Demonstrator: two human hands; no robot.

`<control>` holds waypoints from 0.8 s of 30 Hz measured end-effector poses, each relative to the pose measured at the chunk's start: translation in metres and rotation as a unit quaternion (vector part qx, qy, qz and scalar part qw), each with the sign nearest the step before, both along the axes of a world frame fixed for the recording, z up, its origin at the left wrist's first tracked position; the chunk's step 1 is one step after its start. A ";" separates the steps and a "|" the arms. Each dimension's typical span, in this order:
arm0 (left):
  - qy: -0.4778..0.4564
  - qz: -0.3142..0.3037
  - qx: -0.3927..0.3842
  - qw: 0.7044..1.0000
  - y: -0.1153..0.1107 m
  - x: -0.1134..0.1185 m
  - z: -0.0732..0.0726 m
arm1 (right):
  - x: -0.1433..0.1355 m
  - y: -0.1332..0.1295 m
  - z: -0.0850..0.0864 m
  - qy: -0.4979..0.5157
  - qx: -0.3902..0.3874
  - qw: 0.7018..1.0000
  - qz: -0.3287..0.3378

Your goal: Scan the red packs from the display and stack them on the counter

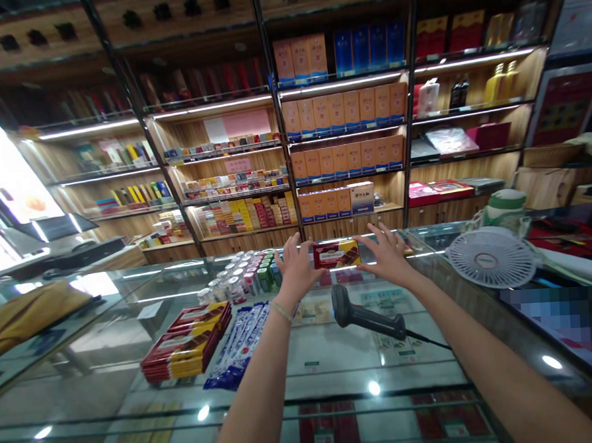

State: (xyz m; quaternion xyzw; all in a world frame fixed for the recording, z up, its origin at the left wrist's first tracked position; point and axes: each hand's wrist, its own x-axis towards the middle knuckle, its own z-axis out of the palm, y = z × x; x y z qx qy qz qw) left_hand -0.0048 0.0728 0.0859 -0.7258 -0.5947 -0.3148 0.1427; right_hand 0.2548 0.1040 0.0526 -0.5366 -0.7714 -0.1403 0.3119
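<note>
1. Our left hand [296,266] and right hand [390,256] are at opposite ends of the red-and-yellow chocolate pack [336,254], over the far part of the glass counter [344,381]; the thumbs and fingers are parted, and we cannot tell whether they press on the pack
2. If our touch is light or uneven, we judge that one end could slip and the pack tilt or drop, because only fingertips are near its ends
3. The barcode scanner [368,315] sits between our left forearm [264,368] and right forearm [464,312]; pulling the pack straight back could knock it across the smooth glass
4. The scanner's cable [426,338] runs close to the right forearm, so an inward swing there could snag it
5. The small lidded containers [220,291] are crowded near our left hand; a wide sweep to that side could topple several
6. The blue-and-white packets [238,347] lie just beside the left forearm, and a low elbow could drag them into the stacked chocolate packs [186,339], spreading the pile
</note>
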 end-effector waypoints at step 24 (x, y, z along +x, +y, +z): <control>0.095 -0.018 0.093 0.991 -0.015 0.022 -0.030 | -0.002 -0.041 0.005 -0.025 0.113 0.992 0.055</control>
